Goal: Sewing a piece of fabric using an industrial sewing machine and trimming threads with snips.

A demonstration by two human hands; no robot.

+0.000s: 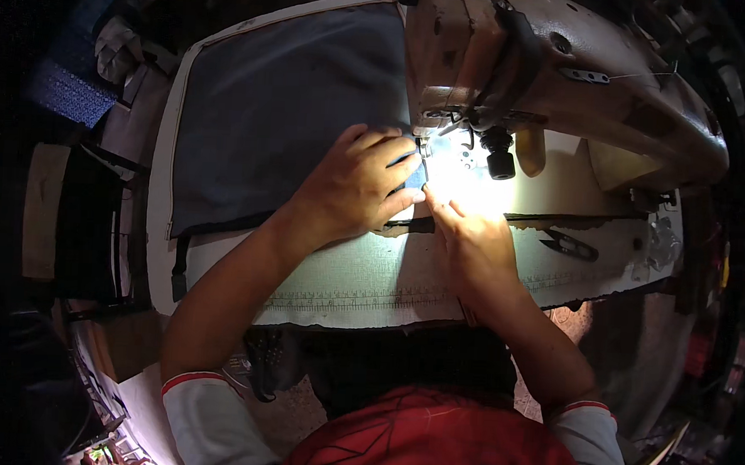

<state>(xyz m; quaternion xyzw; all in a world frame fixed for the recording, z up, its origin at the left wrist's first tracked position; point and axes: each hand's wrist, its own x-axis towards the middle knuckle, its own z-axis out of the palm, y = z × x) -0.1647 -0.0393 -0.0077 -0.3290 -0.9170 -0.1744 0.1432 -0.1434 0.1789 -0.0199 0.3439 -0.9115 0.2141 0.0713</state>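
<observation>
A dark grey-blue piece of cloth (291, 104) lies flat on the sewing machine bed, its right edge running to the presser foot (423, 147). My left hand (350, 182) rests on the cloth just left of the foot, fingers apart and pressing down. Between its fingertips and the foot shows a small patch of brighter blue fabric (415, 179). My right hand (476, 249) is close in front of the foot, its index finger stretched to the fabric edge and touching it. Its thumb is hidden. The sewing machine's head (554, 66) stands above, and a bright lamp washes out the needle area.
Dark-handled thread snips (570, 244) lie on the pale table (346, 269), right of my right hand. A printed ruler scale (344, 301) runs along the near edge. Crumpled clear plastic (663, 243) sits at the right end. A brown box (122, 344) stands below left.
</observation>
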